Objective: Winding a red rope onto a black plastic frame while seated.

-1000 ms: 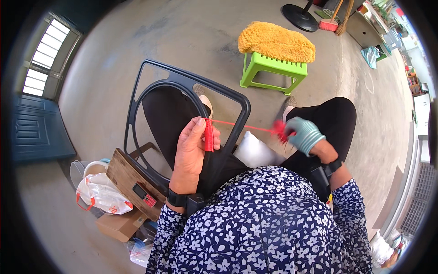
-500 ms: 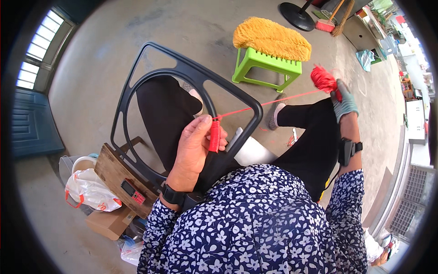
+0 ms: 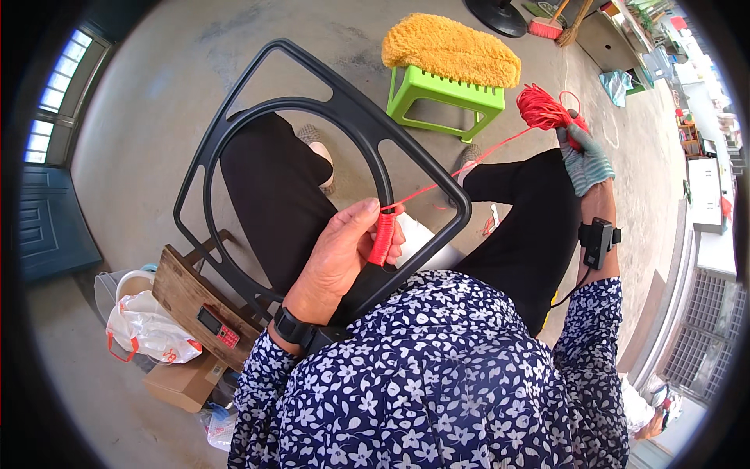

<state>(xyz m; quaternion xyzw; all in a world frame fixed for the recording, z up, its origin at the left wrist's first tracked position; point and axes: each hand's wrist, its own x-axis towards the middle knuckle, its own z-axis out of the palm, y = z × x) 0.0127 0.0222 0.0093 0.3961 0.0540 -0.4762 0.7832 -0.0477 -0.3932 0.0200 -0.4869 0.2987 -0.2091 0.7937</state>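
A black frame (image 3: 355, 109), with a ring inside a rounded square, lies tilted across my lap. Red cord is wound in a tight band (image 3: 381, 238) around part of its ring. My bare left hand (image 3: 336, 250) is closed around that wrapped section, thumb at the upper end of the coils. From there a single strand of red cord (image 3: 461, 173) runs up to the right, slack in a slight curve. It leads to a loose bundle of red cord (image 3: 543, 109), gripped by my right hand (image 3: 587, 162) in a grey-green striped glove above my right knee.
Ahead stands a green plastic stool (image 3: 445, 98) with a fluffy yellow cushion (image 3: 451, 51). At the left, a wooden stool (image 3: 183, 293) carries a red-and-black phone (image 3: 219, 324), beside a white plastic bag (image 3: 148, 324) and a cardboard box (image 3: 183, 381). Brooms (image 3: 547, 28) lean at the far right.
The strand has gone from taut to slack. The frame has tilted and shifted slightly, with my left hand moving a little right. My right hand with the bundle has come slightly left.
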